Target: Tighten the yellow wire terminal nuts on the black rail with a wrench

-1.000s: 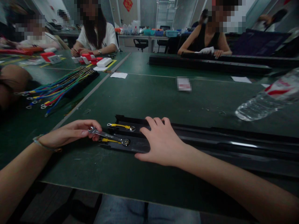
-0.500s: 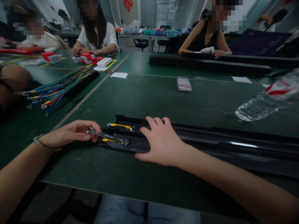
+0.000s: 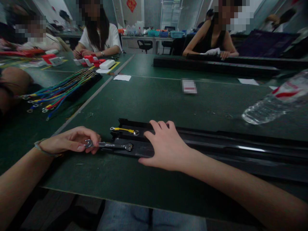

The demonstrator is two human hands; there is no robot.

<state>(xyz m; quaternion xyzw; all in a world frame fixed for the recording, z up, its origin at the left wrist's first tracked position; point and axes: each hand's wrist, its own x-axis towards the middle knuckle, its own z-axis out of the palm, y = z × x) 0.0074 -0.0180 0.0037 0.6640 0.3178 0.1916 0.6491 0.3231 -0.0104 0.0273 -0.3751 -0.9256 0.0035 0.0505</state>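
My left hand [image 3: 74, 141] pinches the open-jaw end of a silver combination wrench [image 3: 109, 145]. The wrench lies nearly level, its ring end around a bolt [image 3: 129, 147] in the near channel of a long black rail [image 3: 141, 149]. Spread across that rail, my right hand [image 3: 168, 146] grips it with the thumb at the near edge and the fingers over the far side. A short yellow wire [image 3: 124, 130] with ring terminals is fixed by a bolt [image 3: 136, 132] in the far channel, its free end pointing left. The near channel's yellow wire is hidden behind the wrench.
Coloured wires with ring terminals [image 3: 64, 86] lie in a bundle at the left. A clear water bottle [image 3: 269, 101] lies at the right. More black rails [image 3: 204, 65], paper slips [image 3: 122, 77] and red-and-white parts [image 3: 51, 60] are farther back, where several people sit.
My left hand has swung the wrench's open end down and slightly toward me, around the bolt. The wrench now covers the near yellow wire. My right hand and the rail stay put.
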